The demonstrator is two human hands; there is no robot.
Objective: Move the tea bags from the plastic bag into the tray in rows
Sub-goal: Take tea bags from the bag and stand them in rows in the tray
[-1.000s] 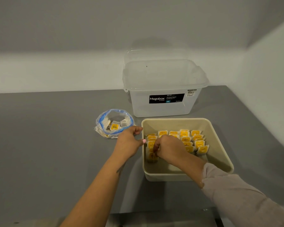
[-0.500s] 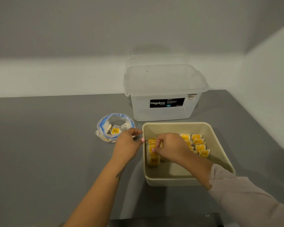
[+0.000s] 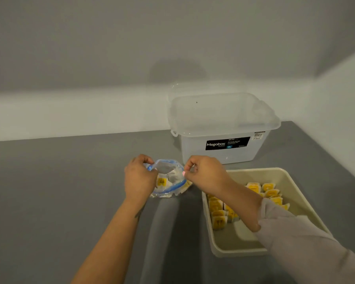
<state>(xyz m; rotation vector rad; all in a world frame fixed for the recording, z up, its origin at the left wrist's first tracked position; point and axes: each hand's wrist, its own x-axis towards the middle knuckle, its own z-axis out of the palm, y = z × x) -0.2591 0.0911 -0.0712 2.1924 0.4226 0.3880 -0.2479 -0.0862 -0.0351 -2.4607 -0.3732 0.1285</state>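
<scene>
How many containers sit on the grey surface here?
3: the plastic bag between both hands, the beige tray at right, and the lidded clear storage box behind them. None appear hidden.

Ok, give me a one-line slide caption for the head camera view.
Both hands, left and right, hold open the blue-rimmed clear plastic bag of yellow tea bags beside the beige tray.

Two forearms reach in from the lower edge. The left hand (image 3: pixel 138 179) extends from a bare forearm with a small dark mark near the wrist. The right hand (image 3: pixel 207 174) emerges from a loose, pale greyish-mauve long sleeve (image 3: pixel 299 240), pushed partway up the forearm; one fingernail shows pale pink polish.
</scene>
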